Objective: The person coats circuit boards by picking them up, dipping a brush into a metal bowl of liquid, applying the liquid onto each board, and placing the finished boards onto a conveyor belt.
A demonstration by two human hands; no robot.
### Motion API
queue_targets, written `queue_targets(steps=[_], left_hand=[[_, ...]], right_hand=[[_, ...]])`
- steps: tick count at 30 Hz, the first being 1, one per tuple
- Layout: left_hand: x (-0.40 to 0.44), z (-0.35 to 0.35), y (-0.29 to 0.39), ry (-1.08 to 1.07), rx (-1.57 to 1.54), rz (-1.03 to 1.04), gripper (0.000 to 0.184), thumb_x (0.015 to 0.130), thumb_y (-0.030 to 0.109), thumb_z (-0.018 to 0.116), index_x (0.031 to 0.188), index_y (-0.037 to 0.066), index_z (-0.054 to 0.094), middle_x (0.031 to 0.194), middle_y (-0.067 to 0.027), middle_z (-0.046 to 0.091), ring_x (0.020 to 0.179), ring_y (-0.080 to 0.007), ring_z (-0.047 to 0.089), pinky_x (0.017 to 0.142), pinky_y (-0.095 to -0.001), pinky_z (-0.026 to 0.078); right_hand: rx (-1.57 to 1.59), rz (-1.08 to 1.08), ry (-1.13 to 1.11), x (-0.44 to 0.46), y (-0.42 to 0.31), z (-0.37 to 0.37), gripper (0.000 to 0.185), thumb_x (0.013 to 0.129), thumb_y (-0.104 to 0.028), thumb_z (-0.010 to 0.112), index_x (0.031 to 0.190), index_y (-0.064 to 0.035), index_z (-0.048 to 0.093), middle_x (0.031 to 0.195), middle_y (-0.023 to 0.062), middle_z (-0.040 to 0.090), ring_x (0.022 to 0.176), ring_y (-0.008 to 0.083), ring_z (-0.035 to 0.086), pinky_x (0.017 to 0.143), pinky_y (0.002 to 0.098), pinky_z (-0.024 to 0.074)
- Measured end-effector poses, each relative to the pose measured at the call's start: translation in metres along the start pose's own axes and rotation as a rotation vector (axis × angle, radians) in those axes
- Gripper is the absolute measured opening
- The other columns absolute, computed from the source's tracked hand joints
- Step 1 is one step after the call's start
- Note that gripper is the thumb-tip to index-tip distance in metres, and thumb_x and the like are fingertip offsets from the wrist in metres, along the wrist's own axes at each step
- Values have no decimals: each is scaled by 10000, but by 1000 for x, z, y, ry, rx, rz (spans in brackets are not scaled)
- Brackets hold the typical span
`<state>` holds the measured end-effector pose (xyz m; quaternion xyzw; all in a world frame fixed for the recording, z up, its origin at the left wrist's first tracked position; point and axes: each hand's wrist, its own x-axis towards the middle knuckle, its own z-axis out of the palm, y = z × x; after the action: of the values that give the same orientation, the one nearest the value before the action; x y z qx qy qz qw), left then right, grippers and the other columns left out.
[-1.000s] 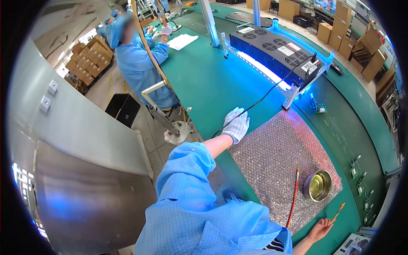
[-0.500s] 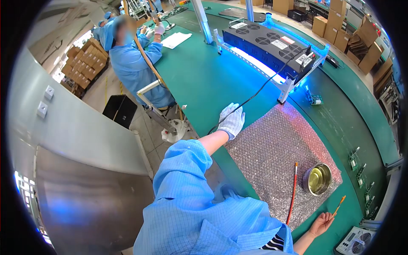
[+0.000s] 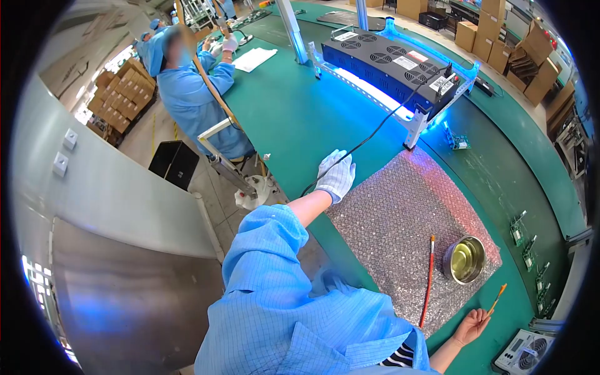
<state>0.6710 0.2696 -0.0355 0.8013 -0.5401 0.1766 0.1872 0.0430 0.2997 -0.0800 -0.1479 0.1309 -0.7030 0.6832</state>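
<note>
My left hand (image 3: 336, 176), in a white striped glove, lies flat on the green table beside the bubble wrap, with a black cable (image 3: 382, 125) running across it. Bare, my right hand (image 3: 474, 325) pinches a small paintbrush (image 3: 498, 298) with a yellow-orange handle and points it up and away. On the bubble wrap (image 3: 394, 219) stands a metal bowl (image 3: 465, 260) of clear yellowish liquid. Left of the bowl lies a red-handled brush (image 3: 429, 281).
A black box with fans (image 3: 387, 59) rests on a metal frame over bright blue light. Small green circuit boards (image 3: 517, 232) sit along the right side. A grey device with a fan (image 3: 524, 351) is at lower right. Another person (image 3: 197, 94) works at the table's left edge.
The view has shifted slightly, so everything sits a little further left. Both hands keep almost the same places, and the brush stays in my right hand.
</note>
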Motion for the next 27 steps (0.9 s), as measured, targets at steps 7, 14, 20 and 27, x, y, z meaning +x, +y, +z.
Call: queue_targets(steps=[7, 14, 20, 27], left_hand=[[-2, 7, -3, 143, -4, 53, 148, 806, 232, 619, 860, 102, 573, 886, -82, 606, 908, -281, 594, 803, -412, 484], [-1, 1, 0, 105, -14, 39, 145, 804, 233, 621, 848, 104, 572, 883, -81, 608, 900, -284, 596, 803, -416, 482], [-2, 3, 0, 92, -5, 25, 148, 804, 243, 621, 851, 109, 579, 889, -78, 611, 913, -283, 595, 812, -424, 478], [-3, 7, -3, 172, -22, 41, 154, 801, 250, 628, 863, 115, 587, 913, -71, 612, 939, -281, 589, 825, -430, 471]], right_hand=[[19, 0, 25, -1, 4, 9, 220, 1005, -163, 427, 1150, -5, 476, 783, 18, 375, 704, 125, 356, 634, 275, 330], [43, -3, 33, -1, 3, 6, 227, 1005, -161, 427, 1158, -1, 474, 785, 15, 360, 699, 127, 345, 626, 278, 321], [56, 7, 4, 0, 4, 8, 264, 1005, -162, 426, 1212, -2, 462, 801, 15, 355, 705, 128, 336, 626, 277, 314], [53, -2, 53, 0, 2, 6, 244, 1000, -170, 438, 1169, 3, 472, 781, 16, 342, 706, 121, 334, 636, 271, 315]])
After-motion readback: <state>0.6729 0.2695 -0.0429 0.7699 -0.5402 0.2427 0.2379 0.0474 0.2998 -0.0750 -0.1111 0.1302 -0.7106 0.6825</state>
